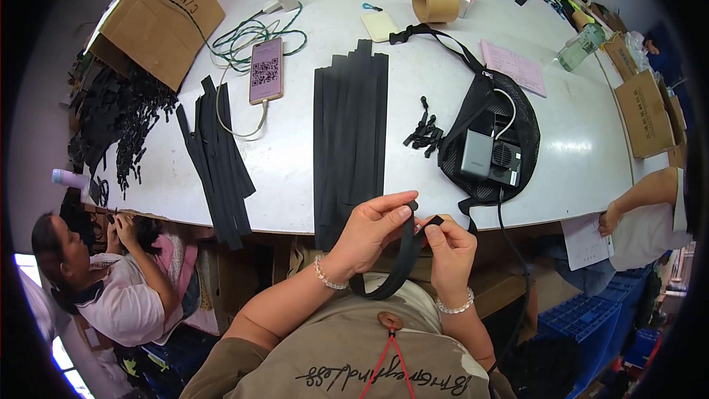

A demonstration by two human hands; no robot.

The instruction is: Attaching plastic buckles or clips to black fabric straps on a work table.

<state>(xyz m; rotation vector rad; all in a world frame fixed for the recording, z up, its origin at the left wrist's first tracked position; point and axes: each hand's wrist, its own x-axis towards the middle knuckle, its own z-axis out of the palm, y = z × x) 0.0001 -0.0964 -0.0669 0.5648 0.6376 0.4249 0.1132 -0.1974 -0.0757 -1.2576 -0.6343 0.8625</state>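
Note:
A black fabric strap [394, 281] hangs in a loop in front of my body, below the table edge. My left hand [378, 230] pinches one end of it between thumb and fingers. The other end sits in the closed fingers of my right hand [449, 247]. Both ends are close together but apart. Just beyond my left hand, a stack of long black straps [350, 133] lies on the table, its near end overhanging the edge. Several small black clip-like pieces [425, 131] lie to the right of that stack.
A looser pile of black straps [219, 170] lies left, near a charging phone [266, 70]. At right, a black mesh bag [526, 129] holds a power bank [476, 154]; its cable drops beside my right arm. Cardboard box [159, 18] stands back left. Other people sit at both sides.

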